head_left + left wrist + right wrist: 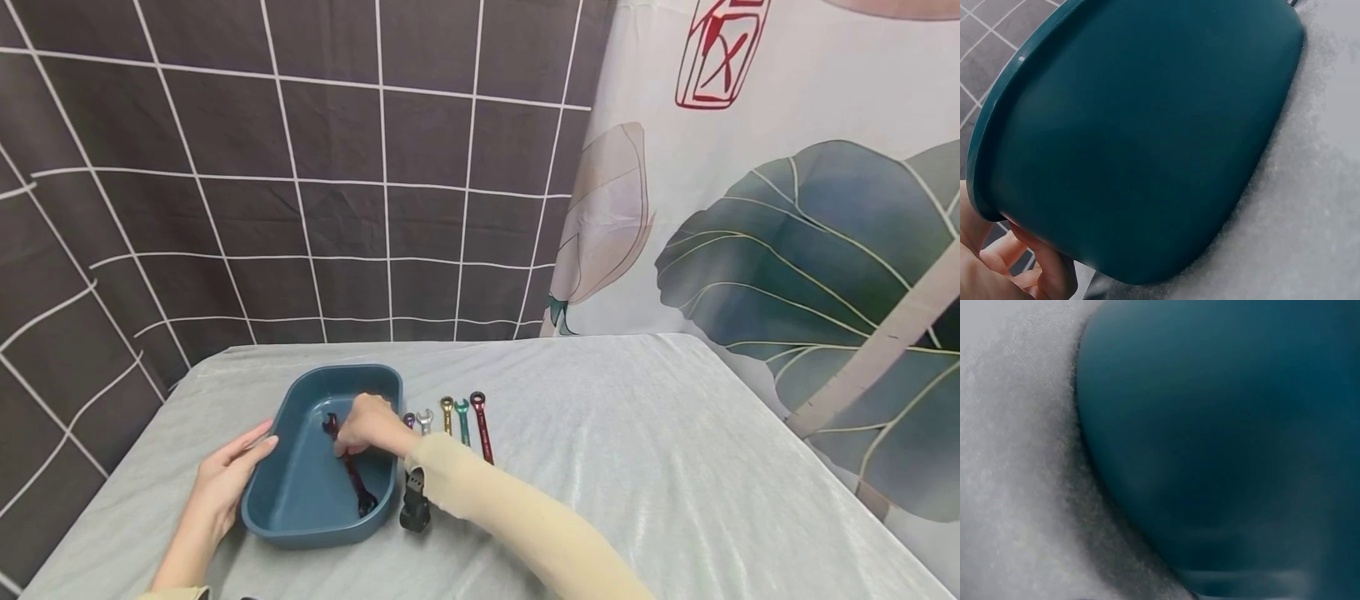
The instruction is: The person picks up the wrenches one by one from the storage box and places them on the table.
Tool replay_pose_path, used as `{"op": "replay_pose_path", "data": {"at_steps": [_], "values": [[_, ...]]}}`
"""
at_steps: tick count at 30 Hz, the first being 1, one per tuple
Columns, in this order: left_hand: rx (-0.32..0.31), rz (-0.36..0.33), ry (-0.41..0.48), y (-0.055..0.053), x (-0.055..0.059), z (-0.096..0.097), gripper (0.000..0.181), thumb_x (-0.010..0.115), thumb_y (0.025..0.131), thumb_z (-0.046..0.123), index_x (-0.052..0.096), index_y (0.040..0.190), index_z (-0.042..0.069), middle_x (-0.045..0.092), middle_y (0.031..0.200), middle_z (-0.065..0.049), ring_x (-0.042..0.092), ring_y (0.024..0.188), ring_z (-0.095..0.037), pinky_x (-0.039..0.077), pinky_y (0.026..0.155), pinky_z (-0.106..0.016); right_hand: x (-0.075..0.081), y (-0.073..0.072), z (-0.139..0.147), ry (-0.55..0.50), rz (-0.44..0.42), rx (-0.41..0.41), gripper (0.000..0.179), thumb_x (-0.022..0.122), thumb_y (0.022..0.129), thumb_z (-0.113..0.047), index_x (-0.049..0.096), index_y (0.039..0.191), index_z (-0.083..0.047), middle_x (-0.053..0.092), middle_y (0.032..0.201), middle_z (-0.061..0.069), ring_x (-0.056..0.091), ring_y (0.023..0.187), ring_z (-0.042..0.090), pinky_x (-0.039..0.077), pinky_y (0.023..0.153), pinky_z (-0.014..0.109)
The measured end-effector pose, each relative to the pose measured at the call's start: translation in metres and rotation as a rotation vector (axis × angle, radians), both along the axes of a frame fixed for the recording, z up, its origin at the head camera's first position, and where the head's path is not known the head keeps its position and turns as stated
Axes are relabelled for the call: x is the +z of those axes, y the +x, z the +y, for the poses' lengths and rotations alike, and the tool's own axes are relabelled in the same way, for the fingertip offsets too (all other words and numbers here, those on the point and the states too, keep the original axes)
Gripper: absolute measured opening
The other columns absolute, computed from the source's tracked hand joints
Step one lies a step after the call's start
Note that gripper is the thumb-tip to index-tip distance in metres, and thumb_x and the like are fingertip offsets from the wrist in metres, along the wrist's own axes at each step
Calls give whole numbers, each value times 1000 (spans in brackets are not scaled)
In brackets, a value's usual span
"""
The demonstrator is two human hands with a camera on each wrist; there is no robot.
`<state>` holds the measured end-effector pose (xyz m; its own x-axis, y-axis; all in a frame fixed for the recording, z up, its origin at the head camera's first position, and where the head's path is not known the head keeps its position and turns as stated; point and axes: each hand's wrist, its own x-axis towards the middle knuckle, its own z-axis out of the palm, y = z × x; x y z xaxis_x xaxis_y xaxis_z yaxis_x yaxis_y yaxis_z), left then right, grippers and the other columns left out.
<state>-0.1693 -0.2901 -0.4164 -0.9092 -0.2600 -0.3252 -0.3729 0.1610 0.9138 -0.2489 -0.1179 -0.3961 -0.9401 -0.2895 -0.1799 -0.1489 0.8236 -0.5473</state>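
Observation:
In the head view, a deep blue plastic tub [288,517] with rounded corners stands on the table. My right hand [367,427] reaches over its right wall and grips a dark red double-ended wrench [352,475] near its upper end. The wrench slants inside the tub, its dark open end low near the right wall. My left hand [225,479] holds the tub's left rim; the left wrist view shows curled fingers [1054,272] under that rim. Only the tub's outer wall [1210,456] and cloth show in the right wrist view, so the right fingertips are hidden there.
Right of the tub several wrenches lie in a row, among them a purple one [409,420], a silver one [425,421], a gold one [447,414], a green one [462,421] and a red one [482,425]. Pale cloth [637,450] covers the table. Curtains hang behind.

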Motion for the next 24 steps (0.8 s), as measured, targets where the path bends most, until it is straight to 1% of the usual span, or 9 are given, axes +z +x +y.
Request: {"op": "replay_pose_path", "data": {"at_steps": [6, 10, 13, 16, 19, 24], "values": [[1, 0, 9, 0, 1, 0, 80, 60, 78, 54, 29, 142, 18, 22, 150, -8, 26, 136, -28, 45, 67, -6, -1, 2, 0, -28, -2, 30, 23, 79, 62, -17, 61, 47, -14, 57, 42, -4, 57, 42, 8, 38, 47, 18], [3, -3, 6, 0, 1, 0, 80, 60, 78, 54, 29, 142, 18, 22, 150, -8, 26, 136, -28, 47, 72, -9, -2, 2, 0, -13, 17, 70, 25, 78, 64, -19, 60, 47, -15, 58, 43, -4, 56, 41, 7, 38, 45, 18], [2, -6, 4, 0, 1, 0, 80, 60, 78, 55, 29, 142, 18, 22, 150, -8, 26, 136, -28, 47, 73, -11, -4, 3, 1, -7, 31, 97, 26, 77, 64, -20, 61, 45, -14, 58, 42, -4, 55, 40, 6, 38, 44, 17], [0, -7, 4, 0, 1, 0, 80, 59, 78, 55, 29, 142, 18, 22, 150, -8, 27, 135, -28, 47, 70, -8, -4, 4, 1, -5, 46, 114, 27, 76, 65, -21, 61, 44, -13, 56, 40, -4, 54, 39, 6, 37, 45, 17], [-4, -6, 3, 1, 0, 0, 79, 58, 79, 55, 28, 142, 18, 22, 150, -9, 27, 135, -29, 47, 69, -8, -3, 5, 2, 1, 69, 129, 29, 75, 65, -22, 59, 43, -14, 54, 39, -5, 53, 38, 6, 36, 46, 16], [-7, 0, 3, 1, 0, 0, 76, 57, 81, 53, 28, 142, 18, 21, 150, -9, 27, 135, -28, 46, 70, -8, -1, 6, 4, -36, 100, 159, 35, 73, 69, -21, 54, 42, -15, 50, 38, -5, 50, 37, 7, 31, 40, 15]]}}
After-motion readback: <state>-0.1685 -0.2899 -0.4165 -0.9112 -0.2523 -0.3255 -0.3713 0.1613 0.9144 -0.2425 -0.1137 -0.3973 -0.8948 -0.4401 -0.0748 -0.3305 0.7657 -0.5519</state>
